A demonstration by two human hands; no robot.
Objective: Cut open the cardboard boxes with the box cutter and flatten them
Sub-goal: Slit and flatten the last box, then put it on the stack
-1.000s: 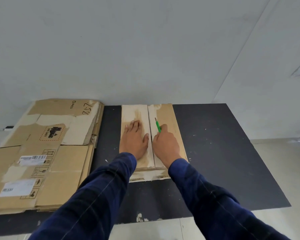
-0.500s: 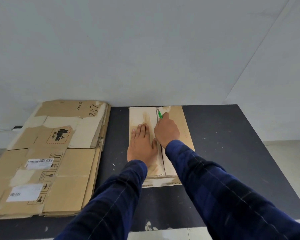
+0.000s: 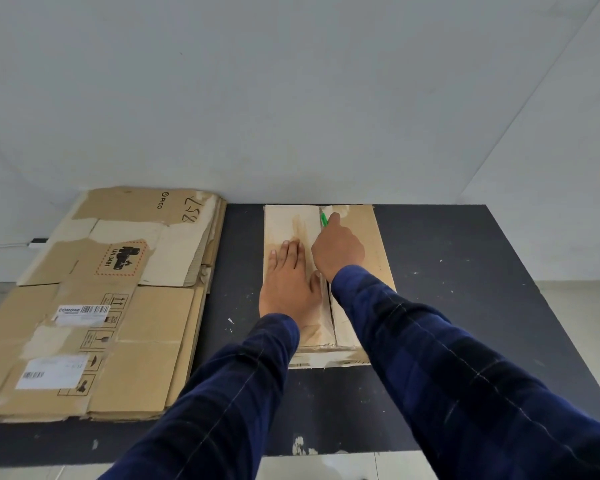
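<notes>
While left hand presses box | right hand grips cutter alongside

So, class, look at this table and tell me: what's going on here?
A person in dark blue sleeves is cutting a cardboard box on a black table. The left grip presses flat on the box's left flap, fingers straight. The right grip holds a green box cutter at the far end of the centre seam. A stack of flattened boxes lies to the left.
</notes>
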